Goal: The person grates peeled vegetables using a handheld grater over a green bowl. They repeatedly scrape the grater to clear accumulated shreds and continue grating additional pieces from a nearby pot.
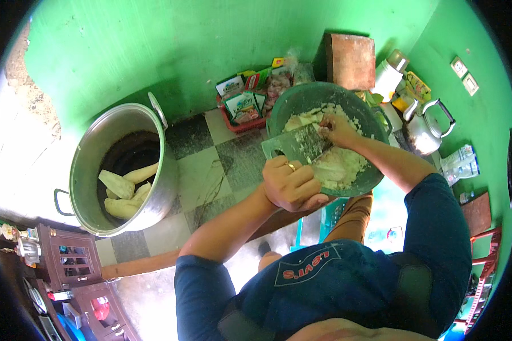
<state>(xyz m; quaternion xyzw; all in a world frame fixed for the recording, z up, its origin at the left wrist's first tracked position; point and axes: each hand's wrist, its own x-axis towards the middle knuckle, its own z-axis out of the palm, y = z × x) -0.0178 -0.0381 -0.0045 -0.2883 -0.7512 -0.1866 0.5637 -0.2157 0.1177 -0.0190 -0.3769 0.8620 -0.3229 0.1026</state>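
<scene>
My left hand (293, 183), with a ring on one finger, grips the near end of a flat grater (309, 143) beside its handle slot. The grater lies slanted over a large green plastic basin (298, 98). Curled fingers of my right hand (339, 131) press on the grater's rough face. A small pale piece of peeled root, probably cassava, partly shows at the fingertips; the fingers hide most of it. White grated pulp (341, 170) is heaped in the basin below and clings to its wall. More peeled roots (123, 194) lie in a deep metal pot (170, 187) at left.
Behind the basin, a red basket (243, 125) holds seasoning packets. A wooden board (352, 62) leans on the green wall near a thermos flask (388, 76). A metal kettle (424, 130) stands at right. The checkered tile counter (200, 170) has a wooden front edge (141, 264).
</scene>
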